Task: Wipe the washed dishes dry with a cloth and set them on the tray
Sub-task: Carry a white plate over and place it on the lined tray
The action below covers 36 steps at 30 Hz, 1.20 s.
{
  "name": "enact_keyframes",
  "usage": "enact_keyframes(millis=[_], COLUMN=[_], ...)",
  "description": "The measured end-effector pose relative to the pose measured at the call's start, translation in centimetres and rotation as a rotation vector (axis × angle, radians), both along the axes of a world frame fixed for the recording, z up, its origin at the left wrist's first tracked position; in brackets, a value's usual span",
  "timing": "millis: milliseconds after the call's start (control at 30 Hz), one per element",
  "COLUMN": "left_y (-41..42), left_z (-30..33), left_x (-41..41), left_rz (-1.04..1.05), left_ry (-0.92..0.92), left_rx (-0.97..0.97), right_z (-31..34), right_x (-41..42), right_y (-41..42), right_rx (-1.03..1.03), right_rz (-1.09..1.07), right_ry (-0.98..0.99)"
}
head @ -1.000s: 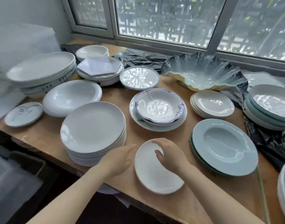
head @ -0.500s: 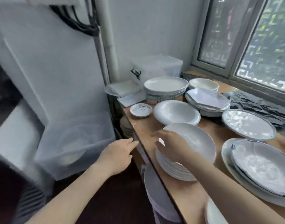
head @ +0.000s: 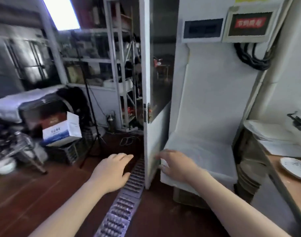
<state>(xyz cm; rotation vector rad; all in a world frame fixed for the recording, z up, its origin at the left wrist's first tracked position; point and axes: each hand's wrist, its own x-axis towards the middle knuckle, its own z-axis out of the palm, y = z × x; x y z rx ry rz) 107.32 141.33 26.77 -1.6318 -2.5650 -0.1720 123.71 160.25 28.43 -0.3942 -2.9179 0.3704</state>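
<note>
Hands empty, fingers spread: left hand (head: 112,173) over floor drain (head: 127,190) at centre, right hand (head: 176,165) before plastic bin (head: 214,161). Plate (head: 294,168) on desk (head: 293,187), right edge.

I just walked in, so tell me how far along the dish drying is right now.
Nothing looks done from here: no cloth and no tray are in view. Both the left hand and the right hand are empty, the right reaching toward a clear plastic bin on the floor. One small plate sits on the table edge. Wiping and setting down all seem left.
</note>
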Motion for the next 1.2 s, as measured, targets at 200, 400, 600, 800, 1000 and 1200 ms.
enact_keyframes(millis=[200,400,600,800,1000,1200], left_y=[-16.1,-29.3,-39.8,-47.9,-54.9,-60.0], left_z=[-0.5,-1.6,-3.7,-4.2,-3.4,-5.9], left_x=[-12.2,-20.6,-27.7,-39.4,-52.9,-64.8], left_rz=[0.339,0.621,0.840,1.019,1.203,1.257], left_ry=[-0.012,-0.079,-0.129,-0.111,-0.103,-0.176], left_rx=[-0.013,-0.023,-0.035,-0.028,0.014,0.012], right_z=[-1.1,-2.1,-3.5,-5.2,-5.3,-7.3], right_x=[-17.9,-31.4,-45.2,-61.7,-79.9,-93.3], right_y=[-12.8,-23.3,-32.9,-40.9,-48.4,-54.9], right_rx=[-0.032,-0.054,-0.025,0.012,0.003,-0.017], right_rz=[0.288,0.529,0.742,0.922,1.018,1.041], right_ry=[0.046,0.028,-0.031,-0.037,-0.037,-0.104])
